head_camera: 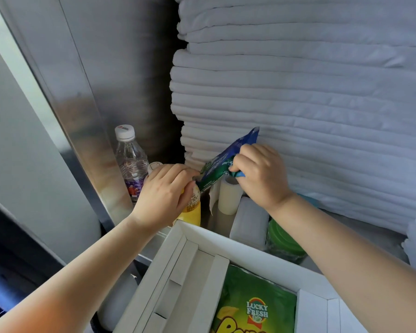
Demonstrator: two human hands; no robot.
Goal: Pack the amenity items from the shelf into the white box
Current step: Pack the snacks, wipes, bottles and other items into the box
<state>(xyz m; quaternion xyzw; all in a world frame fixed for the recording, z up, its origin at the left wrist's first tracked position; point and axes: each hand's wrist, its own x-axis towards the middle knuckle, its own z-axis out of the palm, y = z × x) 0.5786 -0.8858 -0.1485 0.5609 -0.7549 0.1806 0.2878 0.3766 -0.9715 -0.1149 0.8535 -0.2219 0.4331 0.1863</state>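
— What lies nearest?

— The white box (pixel 250 257), open, with a green Lucky Fresh packet (pixel 257 306) flat in its wide compartment.

— And the hands?

— Both are just beyond the box's far rim, over the shelf. The left hand (pixel 165 195) curls round the top of a yellow bottle (pixel 193 212) standing upright against that rim. The right hand (pixel 259 174) pinches a blue and green packet (pixel 226 162) near its middle, clear of the shelf.

— How does that packet lie?

— Slanted: its long axis runs from low beside the left fingertips up and away to the right, the upper end near the stacked white linen (pixel 298 104). (Whether the left fingers actually touch its lower corner, I cannot tell.)

— So which way to go?

— I judge the box lies below and toward the person, so the right hand only has to draw back and down; the bottle is the shorter trip for the left.

— Farther off?

— A white roll (pixel 228 198) under the packet, a water bottle (pixel 130 162) at the left wall.
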